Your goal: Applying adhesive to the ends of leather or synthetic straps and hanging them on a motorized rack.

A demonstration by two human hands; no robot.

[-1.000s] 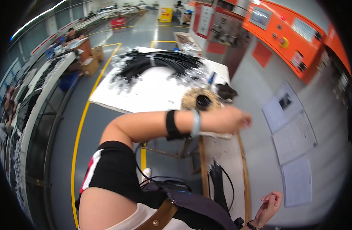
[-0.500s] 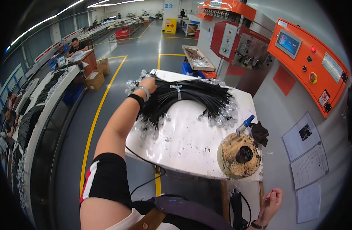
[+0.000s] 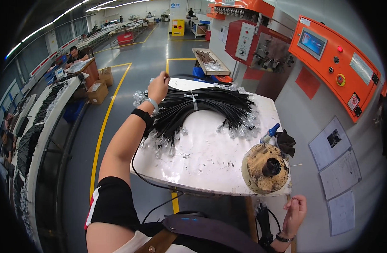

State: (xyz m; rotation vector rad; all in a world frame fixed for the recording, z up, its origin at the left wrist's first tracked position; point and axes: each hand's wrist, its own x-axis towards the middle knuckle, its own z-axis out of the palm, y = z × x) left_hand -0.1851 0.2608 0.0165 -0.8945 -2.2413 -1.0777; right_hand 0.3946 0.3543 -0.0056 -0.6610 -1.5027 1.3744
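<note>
A curved bundle of black straps lies on the white worktable, bound at its middle by a clear tie. Clear plastic wraps the strap ends. My left hand is at the bundle's far left, its fingers pinched on one black strap that stretches right behind the bundle. Low at the right, off the table's near edge, my right hand has its fingers curled in, and nothing shows in them. Nearest to it is a stained round block holding a dark pot with a thin swab.
A blue-capped bottle and a dark crumpled cloth sit near the block. An orange control panel and papers line the right wall. A black cable hangs off the table's left edge. A co-worker sits far left.
My left hand has lifted away from the bundle toward the far side, drawing one strap with it. My right hand has moved slightly up and left. The view has shifted a little.
</note>
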